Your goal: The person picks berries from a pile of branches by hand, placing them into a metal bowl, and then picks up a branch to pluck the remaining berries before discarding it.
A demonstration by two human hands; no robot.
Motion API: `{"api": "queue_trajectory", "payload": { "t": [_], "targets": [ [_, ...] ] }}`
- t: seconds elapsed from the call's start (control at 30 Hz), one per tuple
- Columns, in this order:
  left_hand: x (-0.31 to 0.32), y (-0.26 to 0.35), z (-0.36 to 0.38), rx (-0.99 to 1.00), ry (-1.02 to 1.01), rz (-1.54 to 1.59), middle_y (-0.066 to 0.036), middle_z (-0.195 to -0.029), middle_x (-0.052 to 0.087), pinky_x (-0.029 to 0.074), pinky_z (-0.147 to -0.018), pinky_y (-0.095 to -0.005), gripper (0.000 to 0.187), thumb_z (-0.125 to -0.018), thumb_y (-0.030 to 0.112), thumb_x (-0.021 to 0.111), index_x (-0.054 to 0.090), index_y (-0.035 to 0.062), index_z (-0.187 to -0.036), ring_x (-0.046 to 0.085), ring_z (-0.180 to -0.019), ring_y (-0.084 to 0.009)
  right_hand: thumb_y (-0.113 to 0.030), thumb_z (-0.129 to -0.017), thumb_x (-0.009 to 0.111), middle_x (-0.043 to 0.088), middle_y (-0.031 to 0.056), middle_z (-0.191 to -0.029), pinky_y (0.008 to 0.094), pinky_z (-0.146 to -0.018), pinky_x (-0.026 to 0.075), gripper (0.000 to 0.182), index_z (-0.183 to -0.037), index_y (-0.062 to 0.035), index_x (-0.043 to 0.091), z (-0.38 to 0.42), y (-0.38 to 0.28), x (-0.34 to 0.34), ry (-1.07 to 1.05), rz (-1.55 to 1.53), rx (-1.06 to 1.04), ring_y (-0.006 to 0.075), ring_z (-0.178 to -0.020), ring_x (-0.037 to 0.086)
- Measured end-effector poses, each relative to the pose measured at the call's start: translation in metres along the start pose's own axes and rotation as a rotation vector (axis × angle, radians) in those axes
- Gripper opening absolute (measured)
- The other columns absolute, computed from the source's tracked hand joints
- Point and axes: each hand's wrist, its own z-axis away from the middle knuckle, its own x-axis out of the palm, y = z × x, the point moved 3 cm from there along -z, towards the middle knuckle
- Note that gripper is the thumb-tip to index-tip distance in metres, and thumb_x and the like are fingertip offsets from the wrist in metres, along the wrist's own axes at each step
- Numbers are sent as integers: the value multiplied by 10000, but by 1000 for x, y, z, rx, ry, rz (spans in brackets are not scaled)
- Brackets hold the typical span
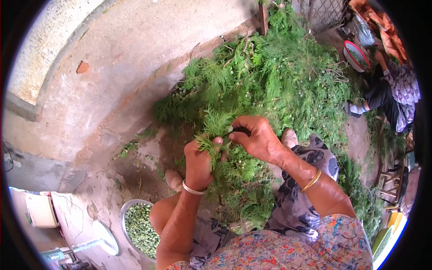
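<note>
My left hand (200,162), with a white bangle at the wrist, is closed round a green conifer sprig (217,123) whose feathery leaves stick up and out between the fingers. Close to its right, my right hand (257,137), with a gold bangle, has thumb and index finger pinched at the sprig's edge. A small pale thing shows at those fingertips, too small to make out. Beneath and beyond both hands lies a large heap of cut green branches (288,76).
A metal basin (127,229) of small green pieces stands at lower left, near a white fan base (105,237). At upper right, another person (396,92) sits by a red-rimmed bowl (365,55). A low wall (31,96) curves at upper left.
</note>
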Motion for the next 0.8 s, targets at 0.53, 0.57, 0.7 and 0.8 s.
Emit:
{"api": "queue_trajectory", "payload": {
  "t": [0.53, 0.57, 0.7, 0.8],
  "targets": [
    [2, -4, 8, -71, 47, 108, -12, -622, 561, 365, -435, -229, 64, -828, 70, 638, 608, 27, -791, 497, -490, -85, -74, -847, 550, 629, 201, -750, 330, -578, 498, 131, -842, 53, 583, -18, 1, -11, 423, 174, 43, 278, -641, 607],
    [8, 7, 14, -117, 70, 113, -12, -618, 558, 367, -432, -233, 58, -827, 61, 637, 608, 27, -790, 495, -486, -88, -56, -843, 533, 637, 159, -753, 313, -563, 503, 130, -896, 51, 584, -25, 9, -21, 436, 103, 56, 229, -628, 604],
    [0, 16, 19, -91, -107, 213, -31, -791, 650, 442, -499, -225, 136, -831, -6, 597, 651, -23, -955, 575, -615, -80, -83, -843, 552, 628, 72, -756, 248, -504, 467, 143, -896, 40, 604, -17, 5, -21, 262, -648, 330, 112, -589, 569],
    [-17, 3, 16, -118, -119, 258, -34, -808, 653, 458, -516, -226, 129, -837, 0, 599, 649, -23, -953, 582, -620, -88, -148, -865, 584, 603, 47, -696, 248, -471, 436, 179, -882, 28, 614, -9, -7, -17, 33, -545, 445, 99, -541, 531]
  ]
}}
